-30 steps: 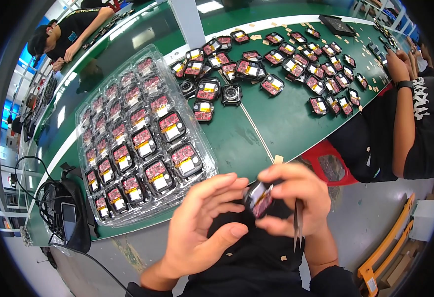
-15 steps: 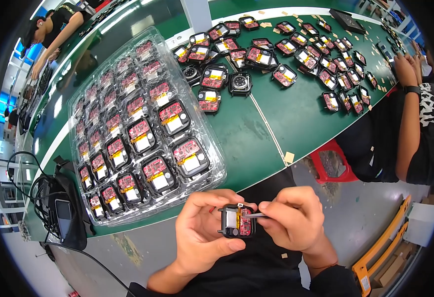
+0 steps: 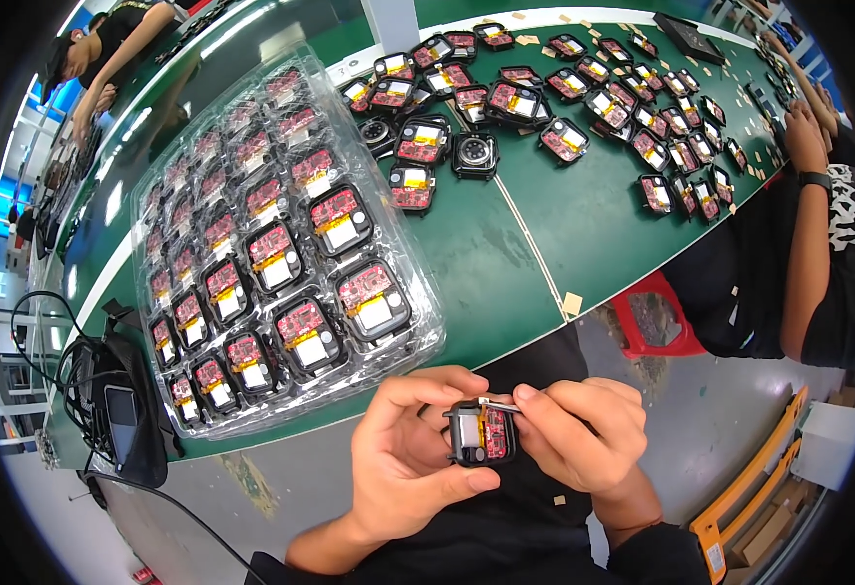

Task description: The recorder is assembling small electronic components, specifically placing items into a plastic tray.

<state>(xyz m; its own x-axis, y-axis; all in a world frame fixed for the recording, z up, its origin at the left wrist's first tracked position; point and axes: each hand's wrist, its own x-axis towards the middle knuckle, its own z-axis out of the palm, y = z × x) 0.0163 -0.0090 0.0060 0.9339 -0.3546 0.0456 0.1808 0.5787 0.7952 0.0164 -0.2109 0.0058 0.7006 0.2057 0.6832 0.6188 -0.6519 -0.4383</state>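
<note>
My left hand [image 3: 403,458] grips a black smartwatch case [image 3: 483,435] by its edges, over my lap. The case lies open-faced, with a red circuit board, a silver battery and a yellow flex strip inside. In my right hand [image 3: 588,429] a pair of metal tweezers [image 3: 504,405] is pinched between thumb and fingers. The tweezers' tip meets a small pale piece at the upper edge of the case; whether it is clamped on it I cannot tell.
A clear plastic tray [image 3: 418,361] of similar watch cases lies on the green table [image 3: 476,283]. Many loose cases [image 3: 564,141] spread across the far side. A black bag [image 3: 120,409] with cables hangs at left. A co-worker's arm [image 3: 808,244] is at right, beside a red stool [image 3: 657,314].
The tweezers' tip has moved from the middle of the board up to the case's upper edge. Both hands and the case have shifted slightly right.
</note>
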